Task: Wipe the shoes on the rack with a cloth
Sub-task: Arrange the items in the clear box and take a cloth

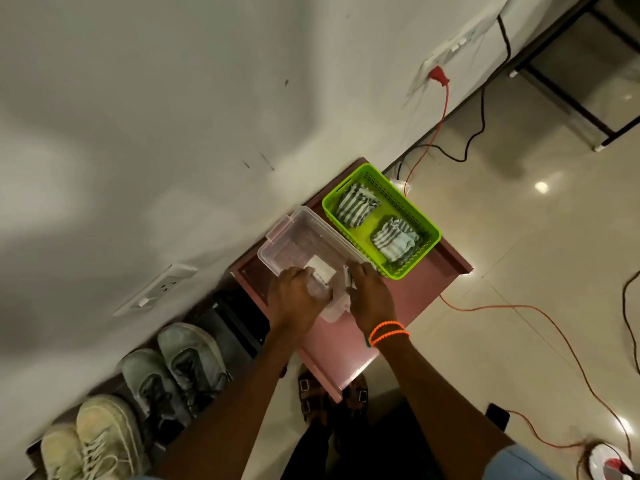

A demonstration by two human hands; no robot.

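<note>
A clear plastic box (294, 237) stands on the pink top of the shoe rack (415, 299). My left hand (294, 292) grips the box's near end. My right hand (370, 296) grips the near right corner, by a latch. A white label or cloth piece (322, 268) lies inside, between my hands. Beside the box a green basket (408, 206) holds two folded striped cloths (356, 204). On a lower shelf at the left sit a pair of grey sneakers (187, 358) and a pair of cream sneakers (100, 438).
The rack stands against a white wall with a socket plate (156, 289). An orange cable (502, 308) and a black cable (481, 112) trail over the tiled floor at the right. My sandalled feet (311, 393) stand just before the rack. A black table frame (568, 95) stands far right.
</note>
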